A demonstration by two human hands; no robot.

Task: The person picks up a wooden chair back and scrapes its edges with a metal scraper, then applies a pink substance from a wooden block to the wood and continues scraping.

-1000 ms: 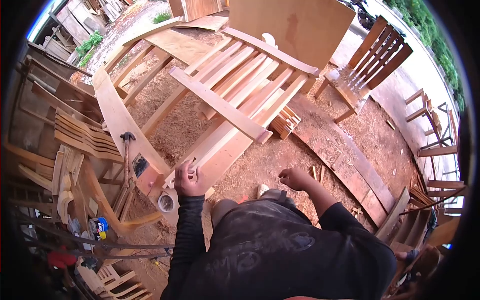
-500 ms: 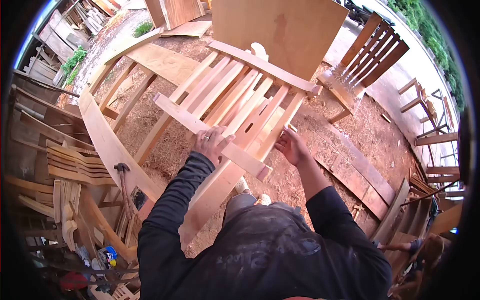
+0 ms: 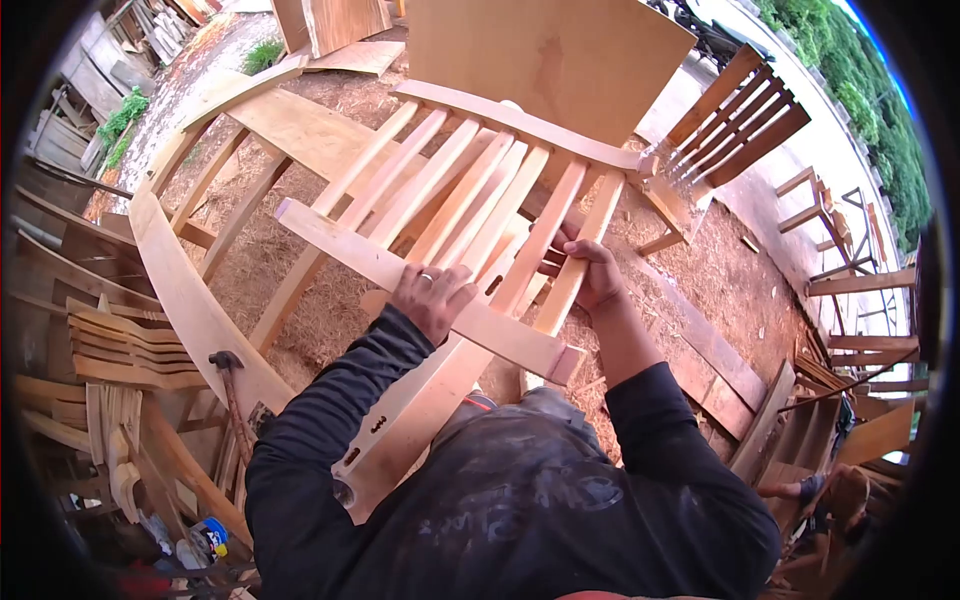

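In the head view, the left hand (image 3: pixel 432 297) lies on top of the cross rail (image 3: pixel 425 290) of a slatted wooden frame (image 3: pixel 480 200), its fingers (image 3: pixel 440 275) curled down over the rail's far edge and pressed to the wood, a ring on one of them. The right hand (image 3: pixel 592 275) is closed around the outermost slat (image 3: pixel 580 255), thumb on the near face and fingers wrapped behind it. The frame is raised off the sawdust-covered ground (image 3: pixel 700 270) and tilted, its slats running lengthwise away from the fingers toward the curved top rail (image 3: pixel 520 120) beyond them. The cross rail's long axis runs from upper left, past the left fingers, down to its cut end (image 3: pixel 565 365) below the right hand. A long side rail (image 3: pixel 400 430) with small mortise slots extends from under the left fingers back toward the person's body. To the left of the left fingers, well apart, a hammer (image 3: pixel 228 395) rests among stacked curved wood pieces (image 3: pixel 110 340). Beyond the right fingers stands a dark slatted chair (image 3: pixel 720 130). A small can (image 3: pixel 207 535) at lower left bears a label too small to read.
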